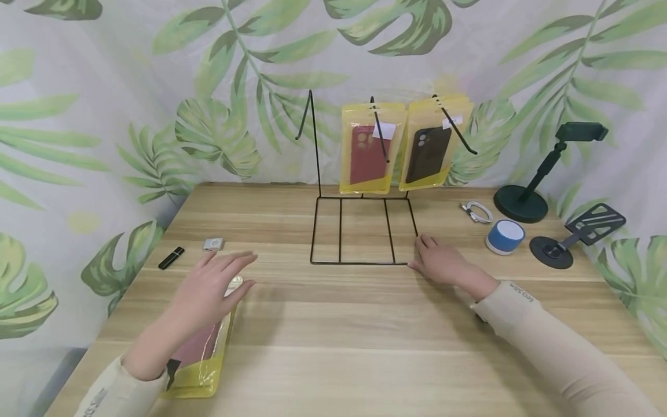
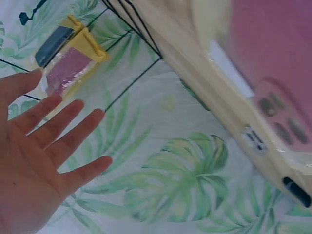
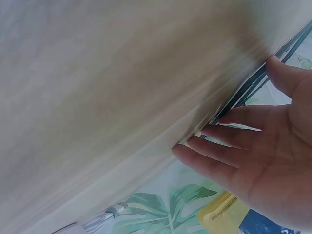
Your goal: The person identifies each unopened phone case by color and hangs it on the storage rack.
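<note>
Head view: my left hand (image 1: 208, 289) hovers spread flat over the yellow phone-case packet (image 1: 200, 353) at lower left; my right hand (image 1: 443, 263), fingers relaxed, touches the wire rack (image 1: 359, 231) mid-table.

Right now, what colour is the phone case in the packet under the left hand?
Dark red or maroon, inside a yellow packet; the head view shows it best.

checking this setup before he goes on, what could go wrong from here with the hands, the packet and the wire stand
1. The left hand hovers open over the yellow packet, which lies near the table's front edge; a careless grab might nudge it off.
2. The right hand rests at the wire stand's base corner; a push could shift it, and the two hanging packets may swing or slip off.
</note>
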The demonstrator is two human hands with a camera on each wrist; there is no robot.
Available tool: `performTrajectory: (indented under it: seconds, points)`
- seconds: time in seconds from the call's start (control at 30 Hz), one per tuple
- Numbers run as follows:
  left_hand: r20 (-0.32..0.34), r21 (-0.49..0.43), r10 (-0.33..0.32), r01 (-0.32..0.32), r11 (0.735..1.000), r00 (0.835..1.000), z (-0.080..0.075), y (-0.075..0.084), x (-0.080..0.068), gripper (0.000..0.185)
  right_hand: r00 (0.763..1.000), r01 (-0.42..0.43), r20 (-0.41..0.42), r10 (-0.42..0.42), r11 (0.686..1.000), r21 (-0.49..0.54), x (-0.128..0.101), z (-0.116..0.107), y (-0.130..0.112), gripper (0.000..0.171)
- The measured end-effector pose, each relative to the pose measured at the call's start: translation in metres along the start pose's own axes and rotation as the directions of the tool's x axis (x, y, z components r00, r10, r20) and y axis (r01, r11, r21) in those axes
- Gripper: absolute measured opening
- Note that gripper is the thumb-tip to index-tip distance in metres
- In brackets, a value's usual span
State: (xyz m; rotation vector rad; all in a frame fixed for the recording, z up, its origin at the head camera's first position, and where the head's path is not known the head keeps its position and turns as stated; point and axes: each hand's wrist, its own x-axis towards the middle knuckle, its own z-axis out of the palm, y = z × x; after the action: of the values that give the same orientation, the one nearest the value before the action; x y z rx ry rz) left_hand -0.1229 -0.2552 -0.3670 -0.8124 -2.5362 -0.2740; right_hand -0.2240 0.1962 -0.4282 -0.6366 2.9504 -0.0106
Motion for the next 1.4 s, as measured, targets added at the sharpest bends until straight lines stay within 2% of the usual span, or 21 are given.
performTrajectory:
  seconds: [0.1,0.2,0.3,0.47,0.57,0.63,0.67,0.73,0.87,0.93,0.97,1.07,1.17,1.23,1.4]
  points:
    - [0.108,-0.009,-0.110,0.111,0.994,0.988,0.002,-0.007,-0.010,0.037,1.000,0.002,0.001,-0.002,1.000,-0.007,0.000,-0.001,-0.001,0.066]
    - [0.198,-0.020,-0.196,0.204,0.979,0.960,0.004,-0.020,-0.018,0.034,1.000,0.002,0.001,-0.002,1.000,-0.005,0.000,-0.002,-0.001,0.066]
    - [0.280,0.002,-0.268,0.278,0.961,0.922,0.008,-0.036,-0.026,0.036,1.000,0.005,-0.002,-0.005,1.000,-0.006,-0.001,-0.003,-0.001,0.066]
    - [0.403,0.073,-0.328,0.328,0.942,0.854,0.016,-0.065,-0.038,0.041,1.000,0.013,0.004,-0.013,1.000,0.002,-0.002,-0.002,-0.002,0.066]
    - [0.481,0.094,-0.345,0.344,0.934,0.806,0.019,-0.077,-0.041,0.039,1.000,0.016,0.004,-0.016,1.000,0.000,-0.003,-0.001,-0.003,0.067]
    - [0.524,0.089,-0.345,0.353,0.932,0.779,0.019,-0.083,-0.042,0.038,1.000,0.015,0.002,-0.015,1.000,-0.002,-0.003,-0.001,-0.003,0.066]
    - [0.541,0.078,-0.338,0.354,0.932,0.770,0.019,-0.084,-0.042,0.036,1.000,0.014,0.002,-0.014,1.000,-0.003,-0.003,-0.001,-0.003,0.066]
    - [0.558,0.064,-0.327,0.353,0.933,0.763,0.019,-0.088,-0.041,0.034,1.000,0.011,0.001,-0.011,1.000,-0.004,-0.003,0.000,-0.003,0.066]
    - [0.555,0.053,-0.305,0.333,0.941,0.774,0.016,-0.091,-0.037,0.031,1.000,0.007,-0.001,-0.007,1.000,0.000,-0.002,-0.001,-0.002,0.066]
    - [0.567,0.054,-0.293,0.320,0.946,0.770,0.014,-0.094,-0.034,0.029,1.000,0.007,-0.001,-0.007,1.000,0.005,-0.002,-0.002,-0.002,0.066]
    - [0.580,0.042,-0.288,0.325,0.945,0.762,0.013,-0.095,-0.032,0.029,1.000,0.007,-0.001,-0.007,1.000,0.005,-0.002,-0.002,-0.002,0.066]
    - [0.636,-0.013,-0.266,0.355,0.935,0.725,0.011,-0.103,-0.025,0.030,1.000,0.005,-0.001,-0.005,1.000,0.009,-0.002,-0.001,-0.002,0.067]
    - [0.679,-0.051,-0.267,0.407,0.912,0.683,0.008,-0.110,-0.020,0.035,1.000,0.001,0.000,-0.001,1.000,0.014,-0.002,-0.002,-0.001,0.067]
    - [0.704,-0.056,-0.270,0.430,0.901,0.657,0.007,-0.114,-0.018,0.031,1.000,0.002,0.000,-0.002,1.000,0.013,-0.002,-0.002,-0.001,0.068]
    - [0.740,-0.032,-0.289,0.461,0.887,0.608,0.005,-0.115,-0.019,0.019,1.000,0.006,0.002,-0.006,1.000,0.007,-0.003,-0.002,-0.003,0.067]
